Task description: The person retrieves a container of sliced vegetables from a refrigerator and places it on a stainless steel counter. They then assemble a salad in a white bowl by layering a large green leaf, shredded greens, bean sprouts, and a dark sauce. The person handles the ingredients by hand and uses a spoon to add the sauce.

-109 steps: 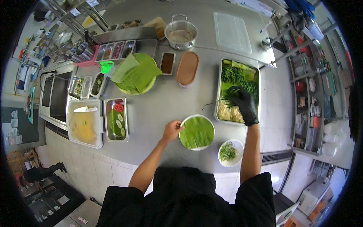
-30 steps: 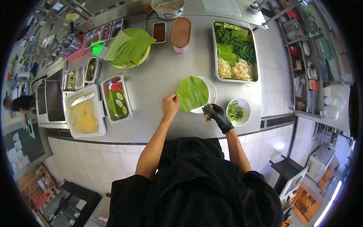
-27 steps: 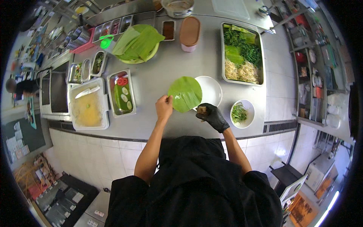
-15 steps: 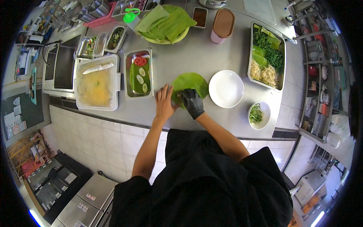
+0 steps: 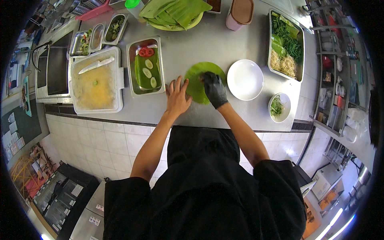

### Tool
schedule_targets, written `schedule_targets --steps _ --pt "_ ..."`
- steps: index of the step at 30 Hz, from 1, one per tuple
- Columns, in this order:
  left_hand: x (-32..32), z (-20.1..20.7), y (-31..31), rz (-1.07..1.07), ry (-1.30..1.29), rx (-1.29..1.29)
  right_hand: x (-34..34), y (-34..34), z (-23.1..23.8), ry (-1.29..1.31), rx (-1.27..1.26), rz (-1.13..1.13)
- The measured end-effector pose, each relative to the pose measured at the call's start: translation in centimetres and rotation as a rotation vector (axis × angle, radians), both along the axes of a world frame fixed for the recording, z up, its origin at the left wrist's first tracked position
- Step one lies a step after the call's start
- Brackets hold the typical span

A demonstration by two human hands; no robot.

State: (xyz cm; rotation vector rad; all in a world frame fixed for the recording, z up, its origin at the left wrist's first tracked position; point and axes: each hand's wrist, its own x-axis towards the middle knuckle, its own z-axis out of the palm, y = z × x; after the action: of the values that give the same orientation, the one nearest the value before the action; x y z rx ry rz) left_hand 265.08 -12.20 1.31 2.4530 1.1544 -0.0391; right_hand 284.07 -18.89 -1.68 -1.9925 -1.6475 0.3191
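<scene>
A steel desk [image 5: 240, 38] stretches before a person dressed in black, whose forearms reach over its near edge. At left sits a white lidded container [image 5: 96, 101], its contents yellowish. To the far right, a metal tray [image 5: 270, 48] carries dark greens and, at its near end, pale sprouts. A yellow-green bowl [image 5: 176, 28] heaped with leaf sheets stands at the far side, and a deep tray [image 5: 142, 41] left of center holds tomato and cucumber slices on a leaf.

In the middle, a round green leaf [image 5: 196, 86] lies on the bare metal, just left of a white plate [image 5: 245, 80] and apart from it. The bare left grip [image 5: 177, 98] is spread wide, palm down on the desk, index finger and thumb at the leaf's left edge. The black-gloved right grip [image 5: 215, 90] is bunched, fingers drawn together and pressed down onto the leaf; whether it pinches anything beneath cannot be told. Farther off stands a pink container [image 5: 240, 16] with a brown lid. A small white bowl [image 5: 286, 108] of shredded greens sits near right; a knife [image 5: 96, 65] lies atop the lidded container.
</scene>
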Motion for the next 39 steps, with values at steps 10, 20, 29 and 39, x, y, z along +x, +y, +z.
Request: schedule_targets --steps 10,20,29,39 --pt "0.1 -0.2 -0.1 0.042 -0.186 0.004 -2.2 -7.8 2.6 0.078 -0.005 0.062" --pt "-1.4 -2.3 -5.0 0.243 -0.184 0.164 0.3 -1.4 -4.2 0.052 0.084 0.347" --pt "-0.9 -2.3 -4.7 0.317 -0.293 0.128 -0.5 0.2 -5.8 -0.022 0.062 0.689" --pt "-1.4 -2.6 -4.9 0.393 -0.335 0.122 -2.0 3.3 -5.2 -0.052 -0.082 0.9"
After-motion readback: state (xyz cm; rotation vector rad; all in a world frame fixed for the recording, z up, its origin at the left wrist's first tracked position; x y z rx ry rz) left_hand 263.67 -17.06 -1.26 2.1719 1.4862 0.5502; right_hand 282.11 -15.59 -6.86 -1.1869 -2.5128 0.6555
